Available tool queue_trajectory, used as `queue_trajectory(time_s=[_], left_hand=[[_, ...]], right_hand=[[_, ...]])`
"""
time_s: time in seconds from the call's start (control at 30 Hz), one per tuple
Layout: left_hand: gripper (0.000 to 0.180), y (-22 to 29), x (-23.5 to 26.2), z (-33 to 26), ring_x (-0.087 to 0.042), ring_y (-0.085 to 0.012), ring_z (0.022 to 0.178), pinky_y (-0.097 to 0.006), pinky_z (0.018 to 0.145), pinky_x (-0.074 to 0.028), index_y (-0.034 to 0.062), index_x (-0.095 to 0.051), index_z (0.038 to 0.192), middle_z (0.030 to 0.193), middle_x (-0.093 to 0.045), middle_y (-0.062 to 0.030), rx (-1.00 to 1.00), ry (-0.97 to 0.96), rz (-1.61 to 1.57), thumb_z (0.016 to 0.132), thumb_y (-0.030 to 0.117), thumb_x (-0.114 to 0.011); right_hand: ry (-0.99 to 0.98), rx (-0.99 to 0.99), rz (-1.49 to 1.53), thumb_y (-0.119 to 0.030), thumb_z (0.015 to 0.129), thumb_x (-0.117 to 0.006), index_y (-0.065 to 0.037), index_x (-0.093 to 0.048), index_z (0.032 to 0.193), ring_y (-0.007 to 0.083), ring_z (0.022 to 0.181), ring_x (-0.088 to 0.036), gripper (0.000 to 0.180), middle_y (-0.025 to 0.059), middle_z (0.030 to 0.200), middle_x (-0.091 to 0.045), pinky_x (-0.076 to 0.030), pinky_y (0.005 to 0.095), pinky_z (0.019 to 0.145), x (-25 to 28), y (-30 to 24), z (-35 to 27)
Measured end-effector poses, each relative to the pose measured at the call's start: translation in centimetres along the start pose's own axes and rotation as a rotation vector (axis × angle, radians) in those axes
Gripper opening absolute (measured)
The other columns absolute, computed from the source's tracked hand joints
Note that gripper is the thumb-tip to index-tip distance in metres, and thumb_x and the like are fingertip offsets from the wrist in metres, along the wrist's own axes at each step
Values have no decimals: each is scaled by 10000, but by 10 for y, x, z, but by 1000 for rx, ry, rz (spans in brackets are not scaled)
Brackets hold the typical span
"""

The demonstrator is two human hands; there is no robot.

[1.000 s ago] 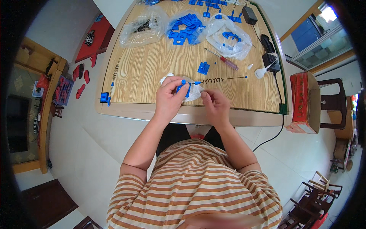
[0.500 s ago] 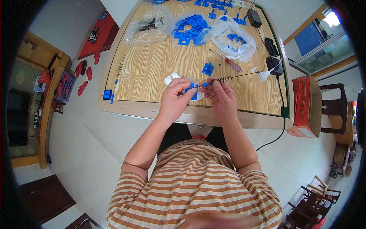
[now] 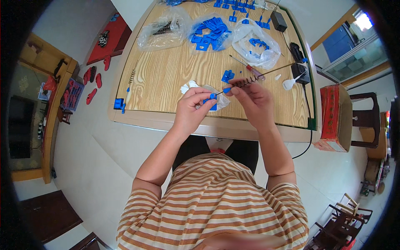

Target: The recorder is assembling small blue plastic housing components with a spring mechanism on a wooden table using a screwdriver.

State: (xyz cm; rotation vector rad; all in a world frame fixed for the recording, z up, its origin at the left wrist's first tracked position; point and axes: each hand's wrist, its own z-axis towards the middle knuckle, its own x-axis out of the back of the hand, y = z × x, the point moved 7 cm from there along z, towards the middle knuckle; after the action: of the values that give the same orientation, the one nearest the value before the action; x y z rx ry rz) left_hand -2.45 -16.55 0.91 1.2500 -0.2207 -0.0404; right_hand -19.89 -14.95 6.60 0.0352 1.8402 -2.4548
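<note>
My left hand (image 3: 189,108) is closed in a pinch on a small blue plastic part (image 3: 213,96) above the near side of the table. To its right, my right hand (image 3: 258,104) grips a dark coiled spring wire (image 3: 250,80). A blue sleeve (image 3: 227,90) shows on the wire at the right fingertips, and a thin length of wire runs from it to the part in my left hand. The wire's other end slants up to the right and ends in a blue tip. Beneath the hands lie crumpled white tissue and clear plastic; my fingers hide some of this.
A blue clip (image 3: 227,76) and a red-handled screwdriver (image 3: 255,72) lie just beyond my hands. Clear bags of springs (image 3: 160,39), blue plates (image 3: 210,33) and small blue pieces (image 3: 259,43) stand farther back. A white nozzle-tipped bottle (image 3: 288,84) sits near a black box at right.
My right hand has moved right, away from my left, opening a gap bridged by thin wire. The spring's far end has swung up and away. My left hand has barely moved.
</note>
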Motion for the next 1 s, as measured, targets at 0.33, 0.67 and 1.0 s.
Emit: queue_trajectory(time_s=[0.33,0.67,1.0], left_hand=[[185,-1,0,1,-543,-92,724,-226,655,-473,9,-701,963,1006,-613,-64,-12,0,-20,785,36,-744],[177,2,-1,2,-535,-93,708,-229,642,-467,-1,-698,956,984,-609,-61,-20,-2,-15,789,42,-740],[159,11,-2,0,-552,-110,726,-239,656,-476,-4,-700,935,960,-622,-60,-27,-1,79,788,41,-741]], right_hand=[[-49,123,-290,-132,869,-681,16,-671,986,84,696,-588,189,64,803,-677,-484,258,661,-6,-18,10],[-70,158,-378,-147,865,-682,13,-671,969,112,659,-605,191,88,764,-667,-485,270,627,-10,-23,13],[-233,317,-697,-118,857,-676,6,-654,892,215,605,-600,130,117,699,-624,-447,309,556,-26,-30,13]])
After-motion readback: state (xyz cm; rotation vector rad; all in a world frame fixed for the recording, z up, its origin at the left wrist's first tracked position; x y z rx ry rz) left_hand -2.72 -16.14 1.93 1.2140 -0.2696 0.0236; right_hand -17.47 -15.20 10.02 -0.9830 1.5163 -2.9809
